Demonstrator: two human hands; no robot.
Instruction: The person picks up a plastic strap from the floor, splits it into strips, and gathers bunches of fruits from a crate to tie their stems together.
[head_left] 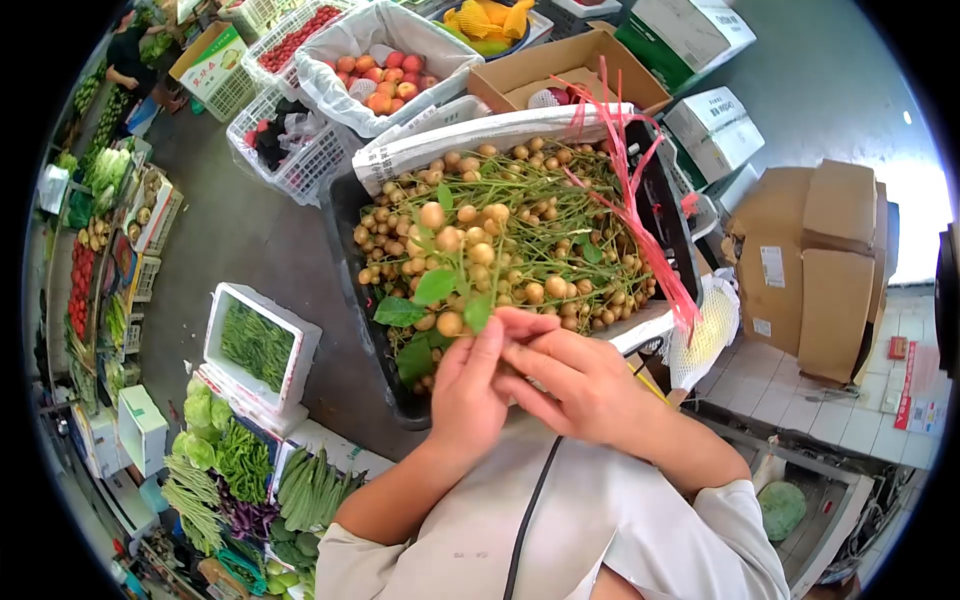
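Note:
A sprig of round tan fruit point(450, 239) with green leaves point(435, 287) stands up from my fingertips. My left hand point(468, 390) pinches its stem between thumb and fingers. Right beside it, my right hand point(565, 375) has its fingers bent together at the same stem, touching the left fingertips. Behind both hands lies a black crate point(352, 270) heaped with more tan fruit on green stems point(560, 235). Pink plastic strips point(640, 215) hang over the crate's right side.
Beyond the crate are a lined basket of red-orange fruit point(385, 85) and a brown box point(495, 85). A foam box of greens point(255, 345) and vegetables point(240, 455) stand left. Large cartons point(810, 260) are right. A person point(130, 55) is at the far upper left.

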